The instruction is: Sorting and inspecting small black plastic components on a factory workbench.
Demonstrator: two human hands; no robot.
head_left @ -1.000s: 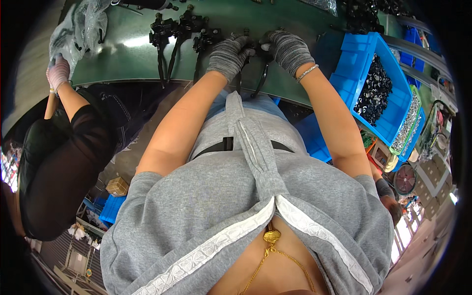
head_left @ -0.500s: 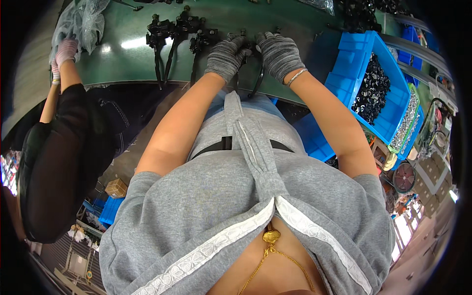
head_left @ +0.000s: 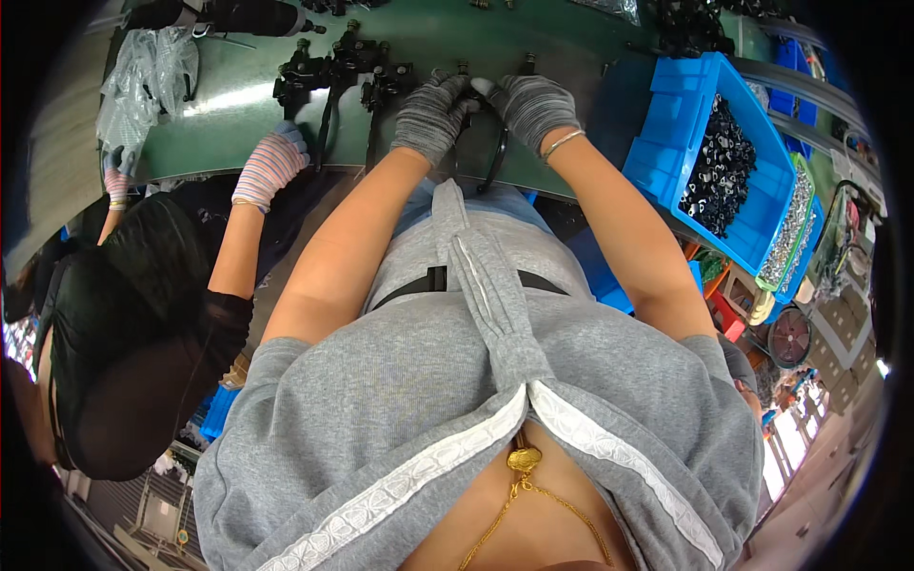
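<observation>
Head view showed me the left hand point(head_left: 430, 121) and right hand point(head_left: 536, 112) curled close together over black levers point(head_left: 498, 155) at upper middle, perhaps steadying them; contact was hidden, so I couldn't tell whether either gripped. Other levers point(head_left: 354, 59) lay side by side at upper left, and a blue bin point(head_left: 657, 157) stood at right, probably for easy reach.
</observation>
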